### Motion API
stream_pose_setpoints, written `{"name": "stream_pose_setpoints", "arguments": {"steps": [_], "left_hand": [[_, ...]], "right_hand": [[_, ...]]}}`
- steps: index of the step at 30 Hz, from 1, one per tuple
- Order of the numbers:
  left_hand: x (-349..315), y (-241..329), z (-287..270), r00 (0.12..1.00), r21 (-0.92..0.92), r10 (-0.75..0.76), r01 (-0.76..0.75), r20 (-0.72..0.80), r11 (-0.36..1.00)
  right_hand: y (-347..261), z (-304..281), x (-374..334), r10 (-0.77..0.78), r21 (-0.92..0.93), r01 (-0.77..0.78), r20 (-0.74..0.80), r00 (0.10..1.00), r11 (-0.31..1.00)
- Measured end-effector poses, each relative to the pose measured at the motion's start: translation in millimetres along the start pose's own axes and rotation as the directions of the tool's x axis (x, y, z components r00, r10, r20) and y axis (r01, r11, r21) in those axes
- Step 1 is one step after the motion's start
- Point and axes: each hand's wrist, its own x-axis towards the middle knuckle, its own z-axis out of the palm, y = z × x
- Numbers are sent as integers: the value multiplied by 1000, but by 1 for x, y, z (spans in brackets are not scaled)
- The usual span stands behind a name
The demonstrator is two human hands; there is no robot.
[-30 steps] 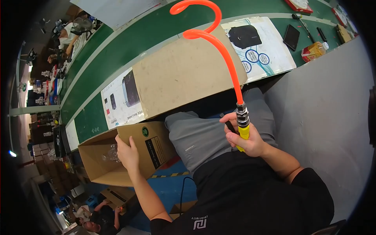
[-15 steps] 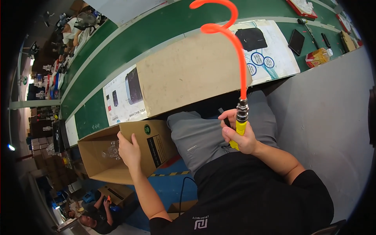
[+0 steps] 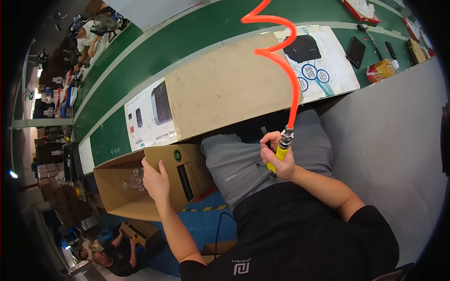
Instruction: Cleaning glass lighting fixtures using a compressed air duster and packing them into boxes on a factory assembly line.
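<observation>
A yellow-handled air blow gun (image 3: 281, 152) is gripped in my right hand (image 3: 283, 165), above my lap, its fingers wrapped round the handle. Its dark nozzle points toward the bench. From the metal coupling at its end, an orange coiled hose (image 3: 294, 89) runs up and away. My left hand (image 3: 157, 181) grips the near rim of an open cardboard box (image 3: 199, 164), thumb on the outer wall and the other fingers at the opening. Inside the box lie clear plastic pieces (image 3: 134, 180), partly hidden; their exact kind cannot be made out.
Flat cardboard (image 3: 229, 84) covers the front of the green bench (image 3: 187, 42). On the bench's right lie a phone (image 3: 355, 52) and a drink bottle (image 3: 382, 70). A grey wall (image 3: 384, 126) stands at my right. Another person (image 3: 123, 257) works beside a box at lower left.
My right hand has moved slightly left and down with the air blow gun, which is now tilted more. The hose coils have shifted right. My left hand stays on the box rim.
</observation>
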Motion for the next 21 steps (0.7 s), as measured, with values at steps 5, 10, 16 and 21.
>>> {"name": "stream_pose_setpoints", "arguments": {"steps": [5,10,16,21], "left_hand": [[0,0,0,1000,-8,2,-2,-5,1000],[1,-1,0,1000,9,15,-15,-3,1000],[1,-3,2,1000,20,29,-29,-2,999],[-3,-8,2,999,-7,31,-31,-12,1000]], "right_hand": [[4,8,4,-9,51,9,1,1000,999],[13,42,19,22,122,-33,95,995,992],[32,64,38,-14,-6,15,99,995,1000],[31,39,38,6,-78,-3,43,999,997]]}}
